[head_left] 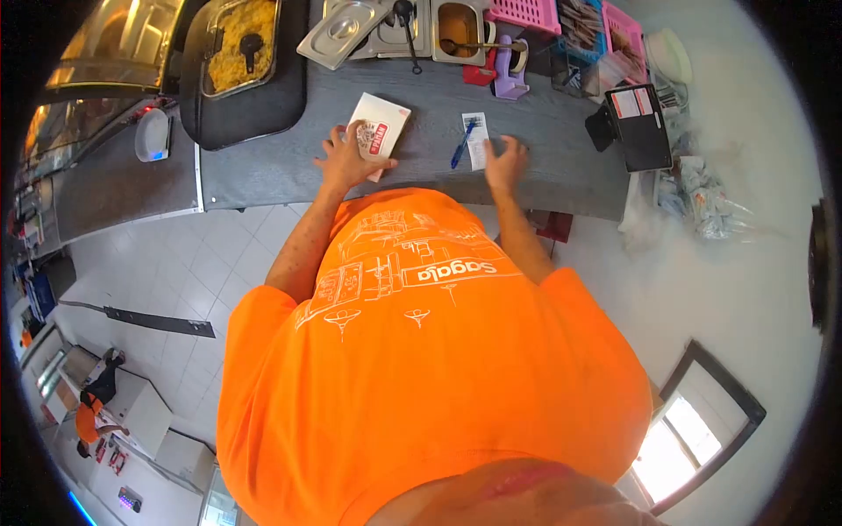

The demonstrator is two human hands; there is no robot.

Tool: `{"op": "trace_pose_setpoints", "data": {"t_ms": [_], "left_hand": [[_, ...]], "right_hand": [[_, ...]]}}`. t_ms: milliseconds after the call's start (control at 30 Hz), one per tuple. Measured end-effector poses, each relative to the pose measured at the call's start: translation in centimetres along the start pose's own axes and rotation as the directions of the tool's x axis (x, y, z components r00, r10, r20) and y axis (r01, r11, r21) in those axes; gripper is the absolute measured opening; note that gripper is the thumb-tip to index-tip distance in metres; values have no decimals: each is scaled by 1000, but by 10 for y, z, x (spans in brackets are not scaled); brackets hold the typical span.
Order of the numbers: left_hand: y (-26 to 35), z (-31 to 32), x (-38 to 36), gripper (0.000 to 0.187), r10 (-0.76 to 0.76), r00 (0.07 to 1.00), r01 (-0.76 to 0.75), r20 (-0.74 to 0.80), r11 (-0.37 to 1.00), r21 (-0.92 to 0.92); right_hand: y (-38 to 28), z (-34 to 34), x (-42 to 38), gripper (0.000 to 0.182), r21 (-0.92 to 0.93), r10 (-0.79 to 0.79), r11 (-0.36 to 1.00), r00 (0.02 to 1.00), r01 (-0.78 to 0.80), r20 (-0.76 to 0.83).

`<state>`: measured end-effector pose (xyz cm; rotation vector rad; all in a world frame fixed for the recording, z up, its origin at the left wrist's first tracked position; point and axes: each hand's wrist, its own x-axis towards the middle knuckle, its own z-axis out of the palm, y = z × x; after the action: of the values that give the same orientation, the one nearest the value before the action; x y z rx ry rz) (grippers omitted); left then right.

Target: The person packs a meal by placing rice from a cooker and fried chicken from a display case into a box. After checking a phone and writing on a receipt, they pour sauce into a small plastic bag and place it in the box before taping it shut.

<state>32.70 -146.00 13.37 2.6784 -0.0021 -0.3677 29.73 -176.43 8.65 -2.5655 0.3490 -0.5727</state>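
My left hand (346, 160) rests on a white box (383, 114) with red print, its fingers spread over the lower left part. The box lies tilted on the dark counter. To the right, a printed paper slip (479, 156) lies on the counter with a blue pen (463, 145) across its left edge. My right hand (506, 164) is at the slip's lower right edge, thumb and fingers apart; whether it touches the paper is unclear.
Along the back of the dark counter (289, 180) stand a tray of yellow food (244, 35), metal containers (458, 22), a purple tape dispenser (510, 74) and pink baskets (526, 12). A black tablet stand (640, 131) is at right. Another person (88, 419) is far off at lower left.
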Motion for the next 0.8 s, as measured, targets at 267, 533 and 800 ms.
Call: {"op": "trace_pose_setpoints", "data": {"t_ms": [267, 533, 800], "left_hand": [[12, 35, 25, 54, 46, 999, -39, 12, 937, -348], [28, 32, 18, 32, 205, 913, -311, -352, 909, -278], [39, 47, -13, 56, 314, 941, -293, -124, 942, 162]], "right_hand": [[-20, -4, 50, 20, 613, 300, 562, 828, -555, 474], [-78, 32, 17, 28, 238, 246, 778, 630, -582, 736], [-65, 6, 52, 36, 313, 74, 940, 976, -137, 204]]}}
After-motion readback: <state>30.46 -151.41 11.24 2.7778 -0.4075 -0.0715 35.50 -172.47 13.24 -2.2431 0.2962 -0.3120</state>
